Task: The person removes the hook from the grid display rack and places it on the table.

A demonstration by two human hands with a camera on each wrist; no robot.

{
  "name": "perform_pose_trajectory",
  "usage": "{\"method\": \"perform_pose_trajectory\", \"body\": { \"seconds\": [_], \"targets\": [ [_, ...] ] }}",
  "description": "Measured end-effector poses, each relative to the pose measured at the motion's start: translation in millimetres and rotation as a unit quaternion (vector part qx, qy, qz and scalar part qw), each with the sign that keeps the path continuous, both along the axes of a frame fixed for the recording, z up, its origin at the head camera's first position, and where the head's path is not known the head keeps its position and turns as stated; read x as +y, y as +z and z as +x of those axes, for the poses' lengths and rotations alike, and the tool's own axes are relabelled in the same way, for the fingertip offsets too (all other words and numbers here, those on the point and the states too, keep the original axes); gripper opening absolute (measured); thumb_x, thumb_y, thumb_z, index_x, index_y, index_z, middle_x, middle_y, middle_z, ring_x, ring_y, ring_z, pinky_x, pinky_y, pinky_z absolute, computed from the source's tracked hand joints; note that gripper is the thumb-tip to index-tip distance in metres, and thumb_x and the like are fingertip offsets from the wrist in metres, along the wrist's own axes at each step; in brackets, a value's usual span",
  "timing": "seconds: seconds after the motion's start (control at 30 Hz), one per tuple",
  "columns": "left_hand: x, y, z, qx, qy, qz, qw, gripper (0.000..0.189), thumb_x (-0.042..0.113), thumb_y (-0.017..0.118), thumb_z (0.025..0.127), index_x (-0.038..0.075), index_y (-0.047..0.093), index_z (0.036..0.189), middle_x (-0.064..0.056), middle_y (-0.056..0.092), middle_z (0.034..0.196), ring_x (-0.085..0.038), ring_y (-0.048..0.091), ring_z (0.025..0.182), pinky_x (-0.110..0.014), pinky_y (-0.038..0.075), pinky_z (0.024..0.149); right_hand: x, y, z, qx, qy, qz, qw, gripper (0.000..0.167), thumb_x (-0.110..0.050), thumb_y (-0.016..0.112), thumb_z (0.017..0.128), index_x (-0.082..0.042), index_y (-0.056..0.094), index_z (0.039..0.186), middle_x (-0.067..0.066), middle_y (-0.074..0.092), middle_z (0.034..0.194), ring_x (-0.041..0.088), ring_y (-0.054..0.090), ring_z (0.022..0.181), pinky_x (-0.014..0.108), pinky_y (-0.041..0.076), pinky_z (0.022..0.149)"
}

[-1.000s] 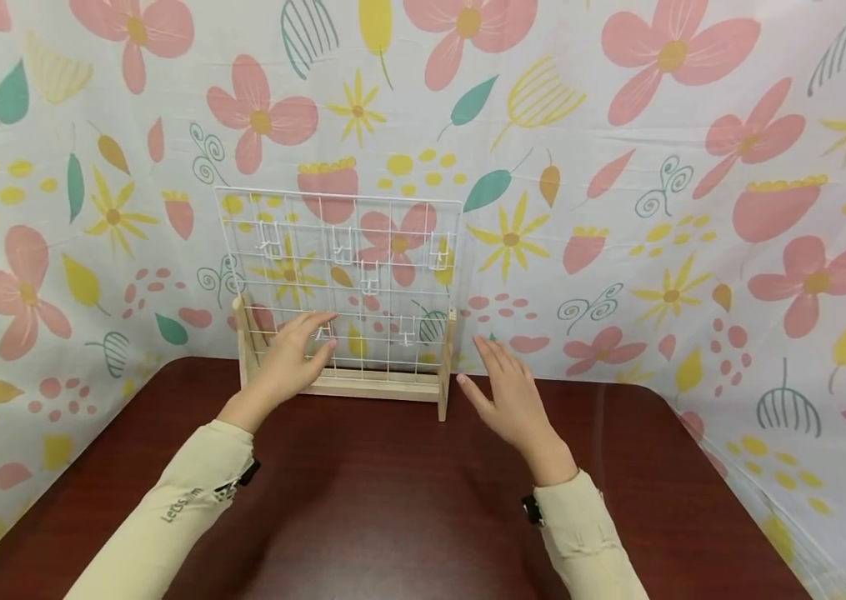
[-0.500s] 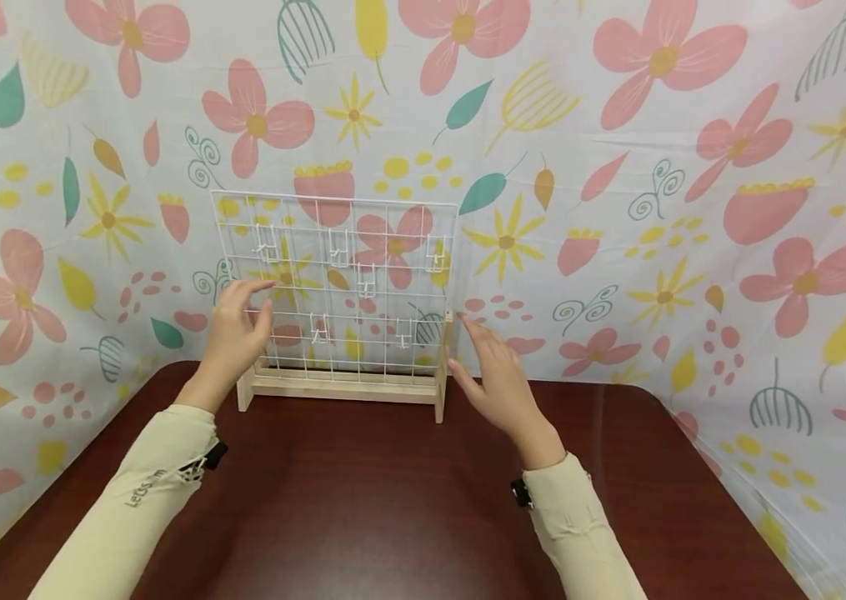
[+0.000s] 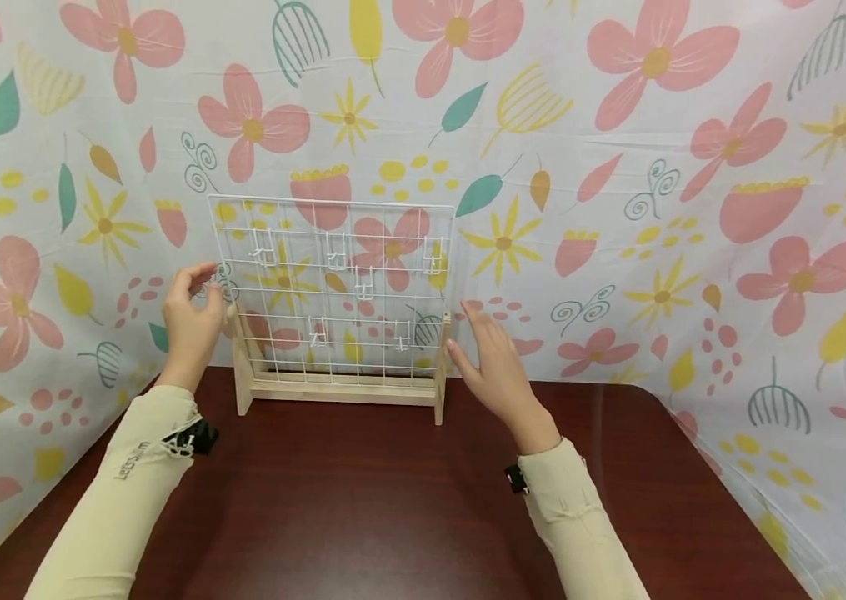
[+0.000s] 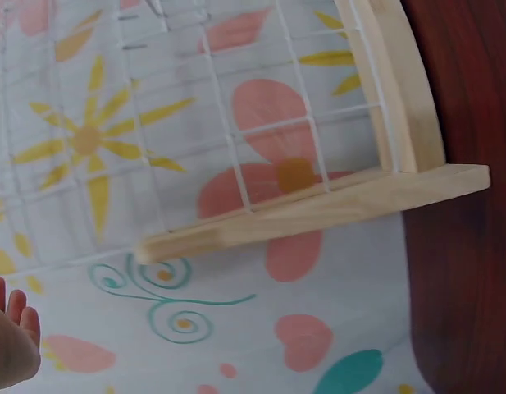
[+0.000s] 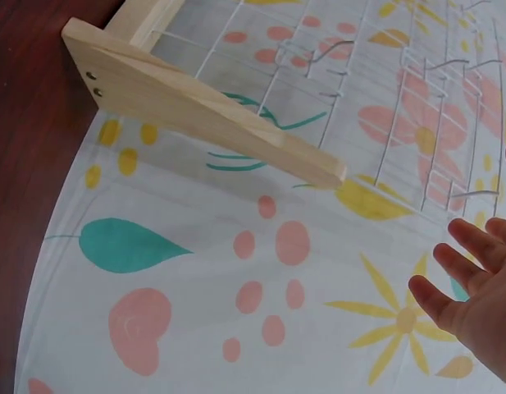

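Observation:
A white wire grid rack (image 3: 332,292) stands upright in a pale wooden base (image 3: 340,392) toward the back of the table. Several small white wire hooks (image 3: 364,287) hang on its grid. My left hand (image 3: 190,321) is just left of the rack, fingers bent loosely forward and nothing held. On the other side my right hand (image 3: 498,367) is beside the right wooden post (image 3: 443,367), its fingers extended. In the right wrist view the spread fingers (image 5: 437,304) show near the grid's side, apart from the post. The left wrist view catches only some fingertips (image 4: 15,308) at its edge.
A dark red-brown table (image 3: 362,500) with rounded corners carries the rack. Behind and at both sides hangs a white cloth (image 3: 543,167) printed with flowers and leaves, close behind the grid.
My left hand has moved left, from in front of the grid to beyond its left side. The right hand has shifted slightly left and up, closer to the right post. The rack stays put.

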State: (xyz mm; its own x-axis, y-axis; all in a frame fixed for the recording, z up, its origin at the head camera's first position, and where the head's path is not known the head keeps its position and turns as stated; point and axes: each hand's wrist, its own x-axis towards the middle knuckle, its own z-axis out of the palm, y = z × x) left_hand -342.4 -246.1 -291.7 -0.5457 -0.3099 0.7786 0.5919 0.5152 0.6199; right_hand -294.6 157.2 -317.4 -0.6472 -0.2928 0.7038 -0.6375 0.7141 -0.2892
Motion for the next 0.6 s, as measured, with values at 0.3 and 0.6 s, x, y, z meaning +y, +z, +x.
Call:
{"method": "perform_pose_trajectory", "body": {
  "seconds": [0.3, 0.6],
  "targets": [
    [-19.8, -13.9, -21.9, -0.080, -0.016, 0.040, 0.9959, 0.039, -0.004, 0.048, 0.093, -0.009, 0.049, 0.131, -0.026, 0.054, 0.127, -0.037, 0.047, 0.120, -0.042, 0.039, 0.105, -4.8, 4.4, -8.3, 0.006, 0.010, -0.013, 0.9998, 0.059, -0.026, 0.056, 0.099, -0.006, 0.032, 0.149, 0.015, 0.041, 0.147, 0.033, 0.036, 0.136, 0.056, 0.027, 0.109],
    [-30.9, -29.5, -34.6, -0.166, -0.099, 0.027, 0.9807, 0.048, 0.000, 0.049, 0.097, -0.005, 0.037, 0.144, -0.027, 0.046, 0.138, -0.039, 0.041, 0.129, -0.045, 0.035, 0.107, -9.1, 3.4, -11.2, -0.004, 0.012, -0.014, 0.9998, 0.059, -0.027, 0.054, 0.100, -0.008, 0.031, 0.150, 0.014, 0.042, 0.146, 0.033, 0.035, 0.136, 0.057, 0.026, 0.110]
  ]
}}
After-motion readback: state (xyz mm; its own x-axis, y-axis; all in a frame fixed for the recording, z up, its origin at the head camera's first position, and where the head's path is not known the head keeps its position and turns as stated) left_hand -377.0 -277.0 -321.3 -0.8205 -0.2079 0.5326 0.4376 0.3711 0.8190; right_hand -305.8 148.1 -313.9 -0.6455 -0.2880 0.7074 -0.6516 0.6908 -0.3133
